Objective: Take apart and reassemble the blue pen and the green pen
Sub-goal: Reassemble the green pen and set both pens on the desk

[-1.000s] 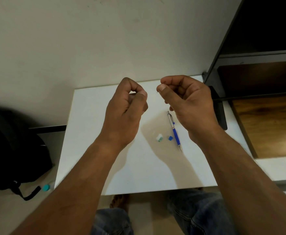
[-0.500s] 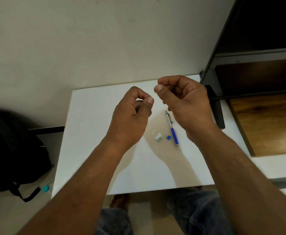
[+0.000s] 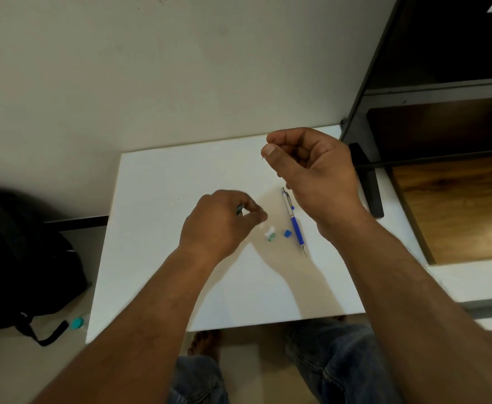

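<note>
The blue pen (image 3: 294,221) lay on the white tabletop (image 3: 157,258) near its right edge, tip pointing at the near edge and silver clip end toward the far edge. Just left of its blue grip sat a small blue piece (image 3: 287,233), and a little further left a small white-and-green piece (image 3: 270,233), the two apart. The left hand (image 3: 218,225), blurred, hung low over the middle of the tabletop, fingers curled round a green piece (image 3: 240,210) of which only a sliver showed. The right hand (image 3: 315,167) was raised toward the far right corner, thumb and forefinger pinching a thin part (image 3: 263,158) whose dark tip alone poked out. A black backpack (image 3: 20,258) lay on the floor beyond the left edge.
</note>
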